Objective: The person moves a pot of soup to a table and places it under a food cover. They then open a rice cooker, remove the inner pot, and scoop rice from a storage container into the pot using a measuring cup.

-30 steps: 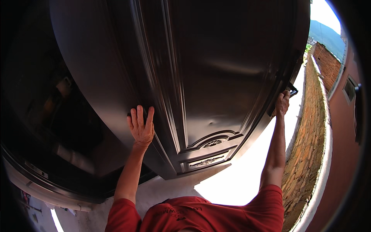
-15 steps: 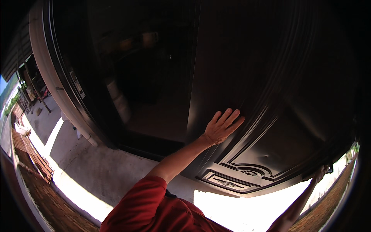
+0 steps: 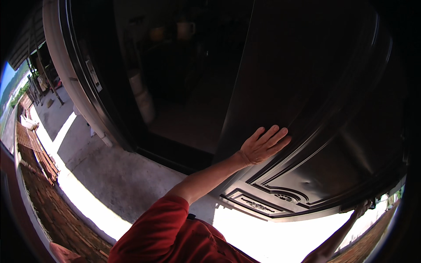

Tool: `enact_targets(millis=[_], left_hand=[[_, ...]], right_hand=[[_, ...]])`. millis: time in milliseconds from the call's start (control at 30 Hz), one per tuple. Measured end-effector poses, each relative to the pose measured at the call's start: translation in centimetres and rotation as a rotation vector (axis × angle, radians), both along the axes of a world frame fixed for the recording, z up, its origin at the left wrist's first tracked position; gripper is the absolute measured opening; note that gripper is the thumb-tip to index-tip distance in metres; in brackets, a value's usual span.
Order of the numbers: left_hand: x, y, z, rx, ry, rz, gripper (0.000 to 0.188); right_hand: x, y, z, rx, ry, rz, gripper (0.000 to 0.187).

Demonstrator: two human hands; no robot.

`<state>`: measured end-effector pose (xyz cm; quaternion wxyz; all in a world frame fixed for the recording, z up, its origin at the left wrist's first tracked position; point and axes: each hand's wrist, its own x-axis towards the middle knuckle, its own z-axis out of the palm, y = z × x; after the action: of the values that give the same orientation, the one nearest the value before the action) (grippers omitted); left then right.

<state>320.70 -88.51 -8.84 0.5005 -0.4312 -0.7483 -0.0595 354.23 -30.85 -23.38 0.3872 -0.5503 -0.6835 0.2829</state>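
A large dark metal door [image 3: 315, 184] with moulded panels and ornaments stands swung outward, filling the right of the view. My left hand [image 3: 265, 144] lies flat against its surface, fingers stretched and slightly apart, with nothing in it. Far to the right, my right hand [image 3: 362, 207] is closed at the door's outer lower edge, close to a small dark fitting. Shadow and distance hide just which part of the door its fingers wrap. Left of the door leaf is the dark doorway, with a metal strike plate [image 3: 93, 75] on its frame.
A raised dark threshold [image 3: 175, 158] runs along the doorway's bottom. Dim pale containers [image 3: 144, 103] stand inside. Outside lie a concrete floor [image 3: 118, 184], a pale pipe [image 3: 103, 136] by the frame, and a brick-coloured strip with stacked pieces [image 3: 39, 149] at left.
The doorway, frame and left hand sit farther right in the view. My right hand appears slightly lower. Both hands keep their contact with the door.
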Motion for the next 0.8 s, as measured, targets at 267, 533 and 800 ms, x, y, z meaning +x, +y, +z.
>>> enact_targets(millis=[267, 533, 800], left_hand=[[1.8, -0.6, 1.1, 0.035, 0.009, -0.007, 0.045], [4.5, -2.6, 2.8, 0.036, 0.020, 0.014, 0.044], [5.8, -2.5, 3.0, 0.028, 0.002, 0.002, 0.043]], right_hand=[[-0.2, -1.5, 3.1, -0.146, 0.190, 0.038, 0.052], [1.9, -2.1, 4.9, 0.050, -0.008, 0.130, 0.050], [3.6, 1.8, 3.6, 0.090, 0.042, 0.138, 0.047]])
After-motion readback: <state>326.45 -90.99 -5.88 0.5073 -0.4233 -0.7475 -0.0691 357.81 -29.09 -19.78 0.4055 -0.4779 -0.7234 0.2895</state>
